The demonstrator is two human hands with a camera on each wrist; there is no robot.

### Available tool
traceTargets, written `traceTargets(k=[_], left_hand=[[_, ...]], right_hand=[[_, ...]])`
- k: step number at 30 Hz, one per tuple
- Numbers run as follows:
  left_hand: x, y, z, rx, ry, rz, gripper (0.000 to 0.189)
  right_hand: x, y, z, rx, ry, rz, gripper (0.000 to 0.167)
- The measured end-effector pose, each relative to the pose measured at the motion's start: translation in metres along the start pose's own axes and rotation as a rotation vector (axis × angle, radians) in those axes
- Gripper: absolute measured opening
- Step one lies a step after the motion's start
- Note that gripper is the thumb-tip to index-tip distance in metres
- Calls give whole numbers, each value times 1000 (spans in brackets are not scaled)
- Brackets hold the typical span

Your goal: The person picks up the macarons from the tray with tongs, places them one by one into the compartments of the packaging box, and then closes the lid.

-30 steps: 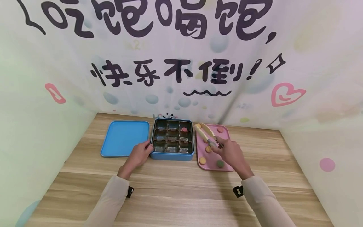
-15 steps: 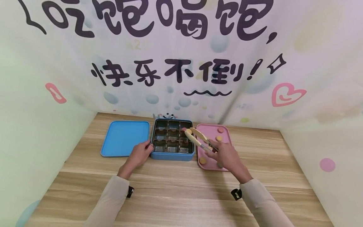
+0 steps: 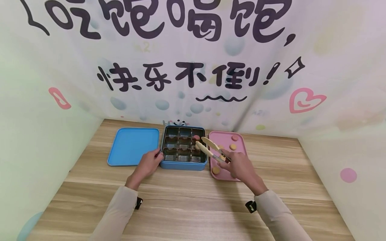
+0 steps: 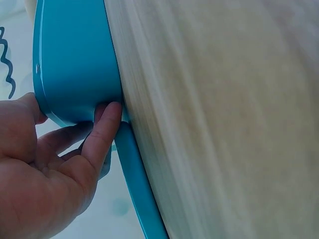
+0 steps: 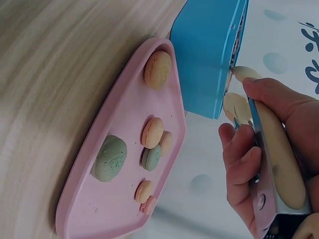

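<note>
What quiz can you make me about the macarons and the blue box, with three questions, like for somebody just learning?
1. How many compartments does the blue box have?

2. Fill in: the right hand grips the ____, and several macarons lie on the pink ____.

3. What does the left hand touch?
A, the wall
B, the blue box
C, the right hand

Key:
1. Nine.
2. Tongs; tray.
3. B.

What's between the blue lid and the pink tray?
The blue nine-compartment box, its near left corner held by the left hand, lies between the blue lid and the pink tray; the head view shows it.
</note>
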State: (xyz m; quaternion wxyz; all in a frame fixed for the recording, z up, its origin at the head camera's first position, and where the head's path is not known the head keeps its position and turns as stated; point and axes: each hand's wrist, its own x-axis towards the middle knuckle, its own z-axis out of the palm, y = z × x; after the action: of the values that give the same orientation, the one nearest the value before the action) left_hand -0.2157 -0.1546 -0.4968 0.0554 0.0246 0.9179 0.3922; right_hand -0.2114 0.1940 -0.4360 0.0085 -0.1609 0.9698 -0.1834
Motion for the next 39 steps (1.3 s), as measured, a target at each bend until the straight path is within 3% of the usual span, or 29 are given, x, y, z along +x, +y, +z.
traceTargets(k=[6, 14, 19, 28, 33, 39], left_hand=[[0, -1, 0, 9, 3, 11, 57], [0, -1, -1, 6, 5, 11, 58], [1, 0, -2, -2, -6, 13, 58], [0, -1, 0, 3, -6, 6, 59], [0, 0, -1, 9, -3, 11, 58], [0, 1, -1, 5, 0, 10, 58]], right_hand=[[-1, 2, -1, -4, 4, 10, 61], [-4, 18, -3, -4, 74, 15, 54], [-8, 29, -4, -1, 67, 40, 65], [-10, 45, -4, -51, 34, 106, 61], [-7, 51, -3, -109, -27, 157, 56], [-2, 51, -3, -143, -51, 153, 26]])
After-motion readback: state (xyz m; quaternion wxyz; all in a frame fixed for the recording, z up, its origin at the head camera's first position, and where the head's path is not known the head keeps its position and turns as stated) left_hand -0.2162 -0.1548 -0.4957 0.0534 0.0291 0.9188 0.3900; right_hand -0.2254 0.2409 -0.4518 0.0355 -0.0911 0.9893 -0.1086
